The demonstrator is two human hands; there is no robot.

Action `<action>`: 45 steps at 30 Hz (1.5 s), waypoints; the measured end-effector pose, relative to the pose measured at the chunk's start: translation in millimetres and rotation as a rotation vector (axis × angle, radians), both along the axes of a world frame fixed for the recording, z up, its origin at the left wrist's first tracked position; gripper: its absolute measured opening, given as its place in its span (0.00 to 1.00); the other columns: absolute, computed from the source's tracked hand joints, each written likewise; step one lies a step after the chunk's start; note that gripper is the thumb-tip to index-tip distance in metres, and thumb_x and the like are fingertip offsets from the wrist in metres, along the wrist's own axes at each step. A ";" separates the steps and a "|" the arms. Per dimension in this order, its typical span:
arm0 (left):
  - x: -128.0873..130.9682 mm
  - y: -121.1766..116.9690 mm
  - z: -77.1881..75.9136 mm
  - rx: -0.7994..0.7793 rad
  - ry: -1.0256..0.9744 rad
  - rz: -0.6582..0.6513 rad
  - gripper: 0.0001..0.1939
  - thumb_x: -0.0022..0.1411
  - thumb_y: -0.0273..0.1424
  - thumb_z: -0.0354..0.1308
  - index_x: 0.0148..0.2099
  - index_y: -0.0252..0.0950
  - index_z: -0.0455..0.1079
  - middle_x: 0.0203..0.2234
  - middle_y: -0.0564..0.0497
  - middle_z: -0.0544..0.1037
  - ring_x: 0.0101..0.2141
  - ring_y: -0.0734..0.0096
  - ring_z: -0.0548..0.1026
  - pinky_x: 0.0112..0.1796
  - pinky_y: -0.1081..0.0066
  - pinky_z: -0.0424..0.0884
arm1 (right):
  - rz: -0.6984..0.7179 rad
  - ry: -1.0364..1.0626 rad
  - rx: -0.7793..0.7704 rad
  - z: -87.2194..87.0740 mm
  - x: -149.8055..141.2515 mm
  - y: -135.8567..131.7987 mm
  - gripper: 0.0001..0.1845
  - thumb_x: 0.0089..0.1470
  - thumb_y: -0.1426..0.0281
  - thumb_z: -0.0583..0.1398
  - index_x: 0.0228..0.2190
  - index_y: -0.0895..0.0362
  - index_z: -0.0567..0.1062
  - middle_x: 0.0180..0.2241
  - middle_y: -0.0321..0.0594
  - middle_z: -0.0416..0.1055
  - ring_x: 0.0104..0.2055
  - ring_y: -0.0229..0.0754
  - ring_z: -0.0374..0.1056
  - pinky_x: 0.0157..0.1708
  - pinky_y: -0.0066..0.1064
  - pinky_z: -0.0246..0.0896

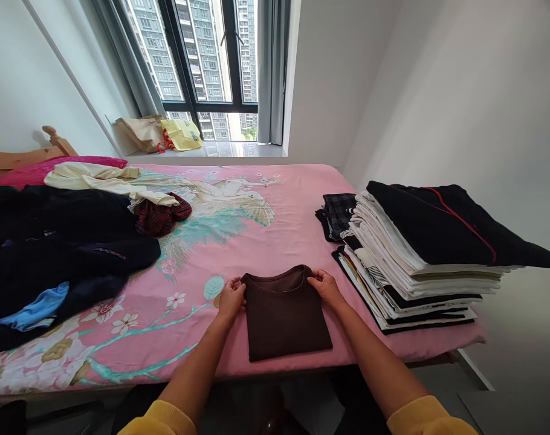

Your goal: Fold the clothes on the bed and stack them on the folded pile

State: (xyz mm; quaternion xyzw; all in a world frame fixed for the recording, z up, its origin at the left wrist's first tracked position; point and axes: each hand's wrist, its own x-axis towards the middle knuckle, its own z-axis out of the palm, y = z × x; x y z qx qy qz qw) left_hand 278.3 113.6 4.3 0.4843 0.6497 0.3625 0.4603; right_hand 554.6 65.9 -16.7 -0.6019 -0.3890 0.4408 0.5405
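A dark brown top [284, 314], folded into a neat rectangle, lies on the pink flowered bedsheet [266, 241] near the front edge of the bed. My left hand [232, 297] pinches its upper left corner with closed fingers. My right hand [324, 286] grips its upper right corner near the neckline in the same way. Both of my sleeves are yellow.
A tall stack of folded clothes [420, 260], topped by a black garment with a red line, stands at the bed's right edge. A heap of unfolded dark, cream, blue and red plaid clothes [66, 241] covers the left side. Bags [166, 133] rest on the windowsill.
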 end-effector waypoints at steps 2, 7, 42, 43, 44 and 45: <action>8.2 -6.1 8.7 0.150 0.065 0.015 0.19 0.53 0.33 0.55 0.48 0.38 0.63 0.33 0.50 0.73 0.32 0.69 0.72 0.35 0.69 0.67 | -0.009 0.009 0.046 1.1 -1.5 -5.0 0.16 0.39 0.62 0.62 0.31 0.57 0.72 0.28 0.37 0.74 0.30 0.40 0.67 0.31 0.31 0.62; 61.4 -17.6 35.3 0.332 0.098 -0.292 0.09 0.53 0.38 0.56 0.32 0.39 0.71 0.34 0.49 0.75 0.39 0.65 0.70 0.45 0.67 0.63 | -0.050 0.009 0.150 4.9 -6.6 -13.6 0.17 0.41 0.62 0.61 0.34 0.57 0.73 0.30 0.37 0.73 0.32 0.40 0.66 0.35 0.32 0.63; 160.8 -2.3 31.1 -0.314 -0.770 -0.309 0.08 0.46 0.21 0.58 0.31 0.33 0.66 0.21 0.53 0.74 0.22 0.74 0.72 0.29 0.72 0.71 | -0.129 0.061 0.087 12.0 -0.3 -43.7 0.17 0.51 0.60 0.54 0.40 0.55 0.69 0.36 0.42 0.70 0.34 0.41 0.66 0.26 0.29 0.62; 159.3 -3.7 32.7 -0.313 -0.779 -0.318 0.08 0.45 0.22 0.58 0.32 0.33 0.67 0.22 0.52 0.74 0.23 0.73 0.73 0.30 0.71 0.71 | -0.109 0.080 0.066 14.1 3.0 -38.7 0.18 0.50 0.61 0.54 0.41 0.55 0.69 0.37 0.42 0.69 0.33 0.41 0.65 0.22 0.27 0.60; 157.9 -5.2 34.5 -0.310 -0.788 -0.327 0.09 0.45 0.22 0.59 0.33 0.33 0.67 0.23 0.52 0.75 0.23 0.73 0.73 0.30 0.71 0.71 | -0.083 0.094 0.056 16.1 6.1 -33.0 0.19 0.48 0.63 0.54 0.42 0.54 0.69 0.38 0.42 0.68 0.32 0.40 0.65 0.20 0.26 0.57; 156.7 -6.7 36.3 -0.307 -0.798 -0.336 0.10 0.45 0.22 0.59 0.34 0.33 0.68 0.23 0.51 0.75 0.24 0.73 0.73 0.30 0.71 0.71 | -0.048 0.105 0.059 18.1 8.9 -26.9 0.20 0.46 0.65 0.53 0.43 0.54 0.69 0.39 0.42 0.67 0.32 0.39 0.64 0.19 0.25 0.56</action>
